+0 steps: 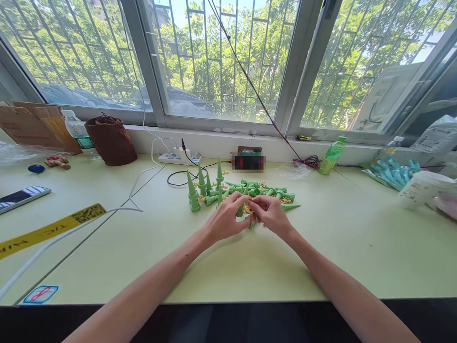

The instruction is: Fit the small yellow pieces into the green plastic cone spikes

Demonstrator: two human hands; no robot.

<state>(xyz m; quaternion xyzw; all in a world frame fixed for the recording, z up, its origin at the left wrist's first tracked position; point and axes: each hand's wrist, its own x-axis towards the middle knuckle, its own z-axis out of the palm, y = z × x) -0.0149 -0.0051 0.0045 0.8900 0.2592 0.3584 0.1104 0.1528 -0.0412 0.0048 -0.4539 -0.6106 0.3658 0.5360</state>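
Note:
My left hand [230, 216] is closed around a green plastic watering spike [240, 210], which its fingers partly cover. My right hand [269, 213] meets it fingertip to fingertip, pinching a small yellow plastic valve [247, 208] against the spike's side. Whether the valve sits in the spike is hidden by my fingers. Just beyond my hands lies a loose heap of green spikes [280, 191] mixed with yellow valves. To the left of the heap several spikes stand upright, tips up, among them a tall spike [193, 193] with a yellow valve at its side.
A power strip [180, 156] with a white charger lies by the window sill, its cables trailing left. Behind the heap is a small dark device [248, 163]. A green bottle [332, 156] and a white cup [424, 189] stand right; a brown pouch [110, 140] and phone [23, 199] are left.

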